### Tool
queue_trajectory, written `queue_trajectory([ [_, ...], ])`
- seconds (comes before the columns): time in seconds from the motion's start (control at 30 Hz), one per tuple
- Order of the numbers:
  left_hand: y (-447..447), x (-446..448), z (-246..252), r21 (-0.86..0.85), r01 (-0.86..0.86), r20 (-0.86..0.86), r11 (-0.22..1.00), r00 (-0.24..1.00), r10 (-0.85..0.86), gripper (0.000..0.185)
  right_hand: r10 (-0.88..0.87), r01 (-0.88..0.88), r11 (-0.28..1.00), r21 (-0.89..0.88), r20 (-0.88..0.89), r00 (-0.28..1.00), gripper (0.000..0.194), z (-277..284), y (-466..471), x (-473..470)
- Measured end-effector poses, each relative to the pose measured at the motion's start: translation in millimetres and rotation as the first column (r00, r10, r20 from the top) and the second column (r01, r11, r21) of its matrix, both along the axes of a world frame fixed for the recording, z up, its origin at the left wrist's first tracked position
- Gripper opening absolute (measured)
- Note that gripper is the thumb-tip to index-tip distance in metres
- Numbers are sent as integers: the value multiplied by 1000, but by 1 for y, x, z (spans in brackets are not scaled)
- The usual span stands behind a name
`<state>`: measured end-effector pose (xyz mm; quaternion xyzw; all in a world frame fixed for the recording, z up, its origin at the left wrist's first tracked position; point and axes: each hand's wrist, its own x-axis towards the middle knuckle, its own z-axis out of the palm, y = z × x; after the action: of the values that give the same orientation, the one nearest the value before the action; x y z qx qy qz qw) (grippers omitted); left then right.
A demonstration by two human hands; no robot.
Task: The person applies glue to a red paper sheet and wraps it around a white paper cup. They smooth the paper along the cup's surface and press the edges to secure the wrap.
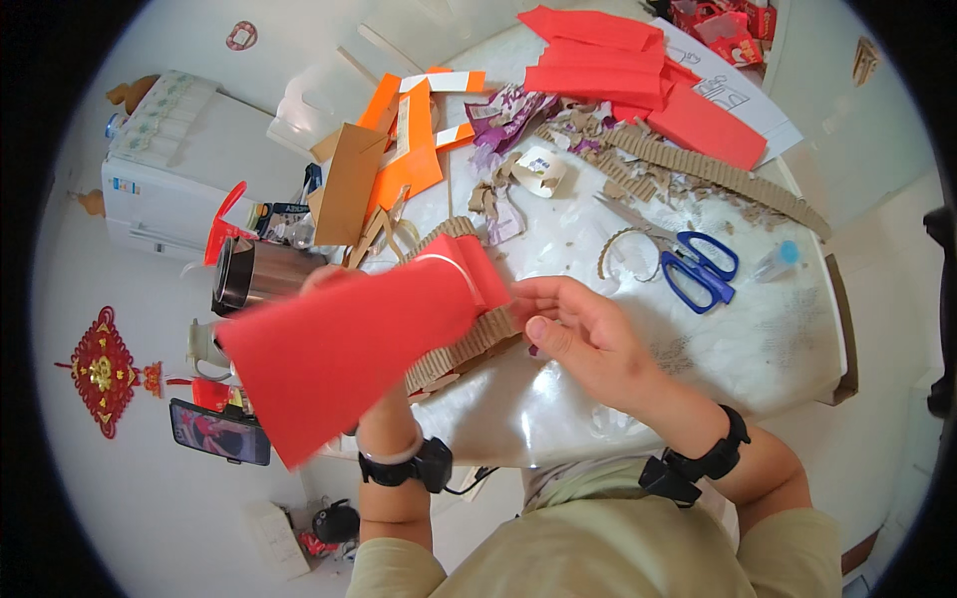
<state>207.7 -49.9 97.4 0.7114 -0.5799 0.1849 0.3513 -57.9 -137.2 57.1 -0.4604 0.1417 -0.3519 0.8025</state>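
Observation:
A large sheet of red paper [336, 336], slightly blurred, is raised before me, with a folded red part [478, 269] and a pale curved strip [456, 265] at its right end. My left hand [329, 276] holds it from behind; most of that hand is hidden, with only some fingers showing above the upper edge. Just right of the folded part is my right hand [583, 336], fingers half curled and thumb apart. Its fingertips are at the paper's edge, and whether they touch is unclear. Corrugated cardboard [463, 347] in a curved band shows below and behind the red paper.
Scissors with blue handles [699, 273] lie right of centre, near a roll of clear tape [632, 254] and a blue-capped item [785, 254]. Torn cardboard [591, 142], red paper [598, 60] and orange card [411, 142] cover the far side. A steel kettle [269, 273] and phone [220, 433] stand left.

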Motion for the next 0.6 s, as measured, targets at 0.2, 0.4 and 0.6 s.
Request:
queue_trajectory([
  [0.2,-6,-102,6,-443,482,-461,755,600,-654,38,159,-176,981,85,171,972,23,12,4,-21],
  [0.4,6,-87,22,-298,605,-480,738,573,-664,43,81,-68,933,-352,22,996,15,29,-2,-89],
  [0.6,25,-98,40,-158,855,-967,493,-32,-254,24,85,-194,670,-716,-186,979,14,58,19,-108],
])
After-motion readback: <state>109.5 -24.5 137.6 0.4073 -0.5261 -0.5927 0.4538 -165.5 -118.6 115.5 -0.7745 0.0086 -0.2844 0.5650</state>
